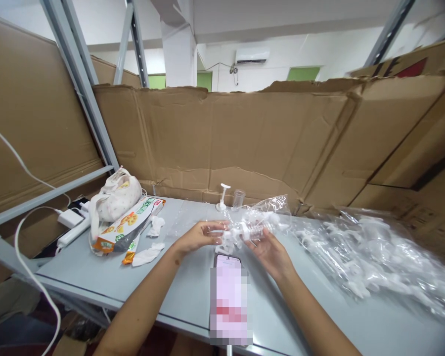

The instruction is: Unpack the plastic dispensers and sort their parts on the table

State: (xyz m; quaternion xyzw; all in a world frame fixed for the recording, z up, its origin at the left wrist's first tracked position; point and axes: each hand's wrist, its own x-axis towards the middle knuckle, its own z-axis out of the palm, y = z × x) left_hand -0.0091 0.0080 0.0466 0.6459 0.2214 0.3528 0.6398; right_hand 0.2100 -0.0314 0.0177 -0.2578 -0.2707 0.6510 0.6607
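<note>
Both hands are at a clear, syringe-like plastic tube (255,230) with dark ring-like marks and white end parts, above the middle of the grey table. My right hand (272,252) is closed around its underside. At its left end, the curled fingers of my left hand (203,235) grip a white plastic part (228,237); the exact contact is blurred. A clear plastic bag (274,203) lies just behind the tube. Farther back stand a white plunger-like piece (223,198) on a round foot and a small clear cylinder (239,198). Under my hands lies a phone (229,291), its screen partly pixelated.
Bagged white and clear plastic parts (359,252) cover the right side of the table (185,296). On the left are a printed food box (128,225), a white cloth bag (120,193), crumpled tissues (148,254) and a power strip (72,232). Cardboard (215,133) walls the back.
</note>
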